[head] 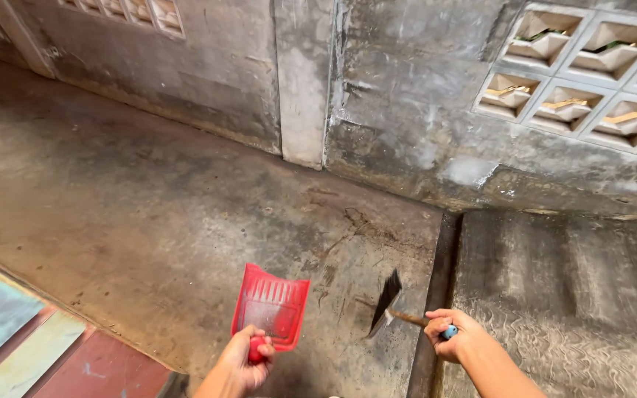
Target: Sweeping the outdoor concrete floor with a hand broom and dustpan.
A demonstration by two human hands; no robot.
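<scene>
The red dustpan (272,307) hovered low over the concrete floor (149,221); thin plastic, likely light and stiff, best held by its handle; the left hand (247,364) gripped there; the right hand (451,337) clasped a black-bristled brush (388,298).

Stained concrete floor (149,191) spreading ahead of the hands, grimy concrete wall (407,110) rising beyond, pale pillar (300,81) standing ahead, decorative vent blocks (591,74) letting light in upper right, shallow drain channel (436,295) running beside the right hand, coloured tiles (31,346) lying lower left.
</scene>
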